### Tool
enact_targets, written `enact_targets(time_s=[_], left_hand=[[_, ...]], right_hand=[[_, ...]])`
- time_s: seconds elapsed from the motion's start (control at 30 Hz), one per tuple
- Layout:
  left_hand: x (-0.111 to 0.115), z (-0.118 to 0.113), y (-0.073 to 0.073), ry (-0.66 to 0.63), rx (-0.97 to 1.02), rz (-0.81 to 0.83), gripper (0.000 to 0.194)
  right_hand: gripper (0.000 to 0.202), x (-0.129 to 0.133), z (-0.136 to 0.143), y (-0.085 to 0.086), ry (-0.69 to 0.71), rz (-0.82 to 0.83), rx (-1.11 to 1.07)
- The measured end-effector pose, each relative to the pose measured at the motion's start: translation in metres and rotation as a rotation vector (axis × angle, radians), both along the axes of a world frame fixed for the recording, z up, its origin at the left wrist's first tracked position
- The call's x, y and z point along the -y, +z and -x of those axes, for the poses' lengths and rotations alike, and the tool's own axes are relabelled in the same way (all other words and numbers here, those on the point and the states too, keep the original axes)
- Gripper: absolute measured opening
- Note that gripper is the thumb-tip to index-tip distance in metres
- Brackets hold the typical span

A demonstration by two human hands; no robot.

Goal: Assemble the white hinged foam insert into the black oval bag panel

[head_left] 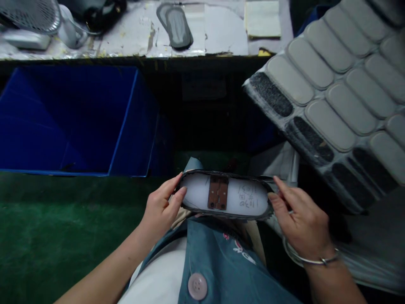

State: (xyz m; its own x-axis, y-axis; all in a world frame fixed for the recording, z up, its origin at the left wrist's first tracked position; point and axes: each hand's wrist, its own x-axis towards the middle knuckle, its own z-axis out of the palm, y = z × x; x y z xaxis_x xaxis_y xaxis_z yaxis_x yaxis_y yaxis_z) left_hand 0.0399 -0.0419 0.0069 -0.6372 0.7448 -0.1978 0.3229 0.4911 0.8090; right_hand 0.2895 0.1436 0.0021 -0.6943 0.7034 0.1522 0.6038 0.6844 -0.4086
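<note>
Between my hands, in front of my apron, is a long oval white form (242, 192) with a brown metal hinge (218, 193) across its middle and handwriting on its right half. A dark, ragged-looking material (221, 214) wraps its rim. My left hand (163, 207) pinches the left end, thumb on top. At the right end my right hand (299, 215) grips the edge between thumb and fingers. Something thin and shiny shows beside the right fingers, too small to name.
A large blue bin (126, 122) stands at left. Ahead runs a worktable (218, 29) with grey oval pads (179, 27), folded paper (262, 19) and a white fan (31, 17). To the right, a tilted board (253, 84) carries rows of beige and dark oval pads. The floor is green.
</note>
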Motion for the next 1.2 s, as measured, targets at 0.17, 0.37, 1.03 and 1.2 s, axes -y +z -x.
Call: enact_targets(time_s=[0.17, 0.37, 1.03, 1.2], left_hand=[[-0.011, 0.004, -0.009, -0.01, -0.07, -0.004, 0.043], [-0.026, 0.006, -0.015, -0.019, -0.304, 0.005, 0.029], [-0.026, 0.005, -0.016, -0.137, -0.636, -0.026, 0.028], [-0.026, 0.007, -0.01, -0.127, -0.578, 0.04, 0.028]], right_hand=[[0.032, 0.0, 0.008, -0.003, -0.02, 0.024, 0.172], [0.03, 0.0, 0.021, 0.003, -0.023, -0.049, 0.409], [0.027, 0.006, 0.024, 0.003, -0.037, -0.207, 0.497], [0.028, 0.003, 0.022, 0.0, -0.034, -0.19, 0.447]])
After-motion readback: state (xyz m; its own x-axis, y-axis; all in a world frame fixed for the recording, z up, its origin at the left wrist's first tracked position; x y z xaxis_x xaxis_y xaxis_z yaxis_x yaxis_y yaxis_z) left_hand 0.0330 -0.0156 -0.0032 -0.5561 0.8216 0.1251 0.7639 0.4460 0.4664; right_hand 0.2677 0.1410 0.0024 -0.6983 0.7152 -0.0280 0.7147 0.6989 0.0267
